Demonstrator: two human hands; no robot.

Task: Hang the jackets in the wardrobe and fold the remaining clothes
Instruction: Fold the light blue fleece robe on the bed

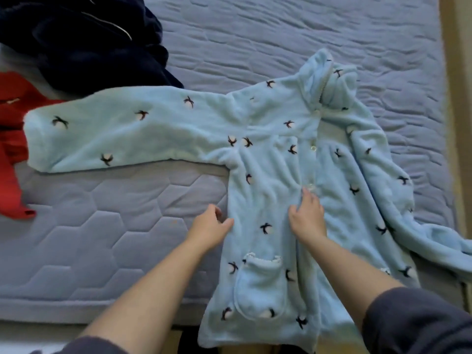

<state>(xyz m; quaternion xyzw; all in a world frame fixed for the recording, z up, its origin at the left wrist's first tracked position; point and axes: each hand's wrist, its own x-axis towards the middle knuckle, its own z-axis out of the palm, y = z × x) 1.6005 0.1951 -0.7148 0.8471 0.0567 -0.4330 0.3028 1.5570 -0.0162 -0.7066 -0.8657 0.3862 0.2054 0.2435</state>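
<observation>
folding is barely under way: the pale blue fleece top (268,154) lies buttoned, face up, unfolded, its hem over the mattress (102,226) front edge, one sleeve stretched toward the left edge, the other trailing off the right. the right hand (307,215) presses flat on the placket, fingers straight. the left hand (210,224) sits at the side seam, fingers curled; whether it grips is unclear. a navy garment (89,42) and a red garment (12,139) lie heaped along the left edge.
</observation>
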